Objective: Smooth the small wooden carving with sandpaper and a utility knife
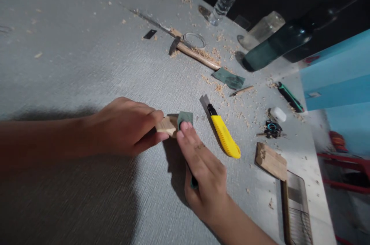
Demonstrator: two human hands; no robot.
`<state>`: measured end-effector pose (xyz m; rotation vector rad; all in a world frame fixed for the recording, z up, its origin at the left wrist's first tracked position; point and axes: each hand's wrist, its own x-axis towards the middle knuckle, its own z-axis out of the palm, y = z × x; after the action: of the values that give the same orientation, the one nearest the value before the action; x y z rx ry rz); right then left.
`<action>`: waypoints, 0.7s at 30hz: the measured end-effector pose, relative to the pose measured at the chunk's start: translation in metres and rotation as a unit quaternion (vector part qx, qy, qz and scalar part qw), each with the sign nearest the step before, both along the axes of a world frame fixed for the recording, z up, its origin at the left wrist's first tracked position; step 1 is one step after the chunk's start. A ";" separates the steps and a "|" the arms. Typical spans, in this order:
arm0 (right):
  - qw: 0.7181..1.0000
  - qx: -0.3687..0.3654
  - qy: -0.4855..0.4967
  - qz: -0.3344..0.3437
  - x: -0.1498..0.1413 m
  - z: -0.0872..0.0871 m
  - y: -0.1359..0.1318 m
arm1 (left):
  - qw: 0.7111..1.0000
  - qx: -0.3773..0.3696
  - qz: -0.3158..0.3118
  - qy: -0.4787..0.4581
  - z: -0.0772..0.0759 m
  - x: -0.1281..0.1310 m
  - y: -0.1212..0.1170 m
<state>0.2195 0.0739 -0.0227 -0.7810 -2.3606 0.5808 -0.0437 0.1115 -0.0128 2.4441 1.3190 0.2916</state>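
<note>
In the head view, my left hand [130, 125] pinches a small pale piece of wood [167, 124] between thumb and fingers, just above the table. My right hand [205, 169] is closed on a piece of green sandpaper [185, 116], its fingertips pressing the sheet at the right end of the wood. Something dark shows under the right palm, mostly hidden. To the right of my hands lies a yellow utility knife [225, 136] with its blade out.
Beyond lie a hammer [199, 56], another sandpaper sheet [228, 78] and wood shavings. A water bottle [227, 0], a glass jar [264, 31] and a dark bottle [277, 44] stand at the far edge. Nearer right are keys [273, 129] and a wooden block [271, 160].
</note>
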 end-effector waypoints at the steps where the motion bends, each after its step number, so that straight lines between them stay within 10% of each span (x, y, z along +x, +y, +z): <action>1: 1.000 0.005 -0.002 0.018 0.000 0.001 0.000 | 1.000 -0.005 -0.002 -0.006 0.000 0.000 0.000; 21: 0.999 0.040 0.003 0.002 -0.003 0.005 -0.002 | 0.999 -0.030 -0.020 0.041 0.010 0.001 0.002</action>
<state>0.2168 0.0715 -0.0173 -0.7373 -2.3654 0.4856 -0.0430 0.1132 -0.0026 2.4516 1.2915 0.1410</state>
